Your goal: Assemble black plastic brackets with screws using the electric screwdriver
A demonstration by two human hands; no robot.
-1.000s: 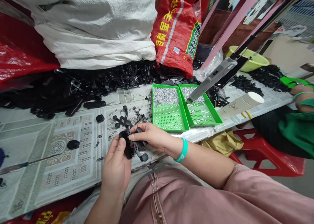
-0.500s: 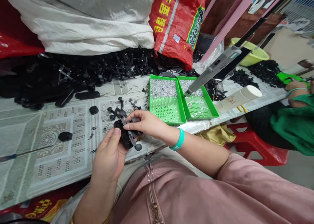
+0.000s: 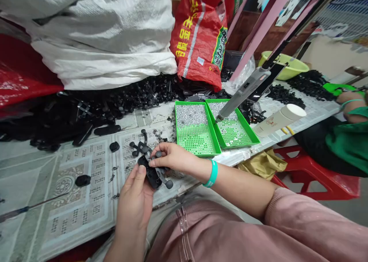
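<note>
My left hand [image 3: 135, 200] cups a black plastic part [image 3: 153, 174] from below, thumb pressed on its top. My right hand [image 3: 172, 157], with a teal wristband, pinches the same part from the right, fingers closed on its thin arms with round knobs. The part sits just above the near edge of the newspaper-covered table [image 3: 57, 200]. Another black piece with knobbed arms [image 3: 139, 146] lies on the paper just behind my hands.
A heap of black parts [image 3: 86, 108] runs along the back under white sacks [image 3: 100, 36] and a red bag [image 3: 198, 32]. Two green trays of small screws [image 3: 198, 141] stand to the right, a grey electric screwdriver [image 3: 244, 91] resting in one. A person in green [image 3: 347, 139] sits far right.
Both hands keep hold of the black part, and the fingers shifted slightly on it. The view moved a little between frames.
</note>
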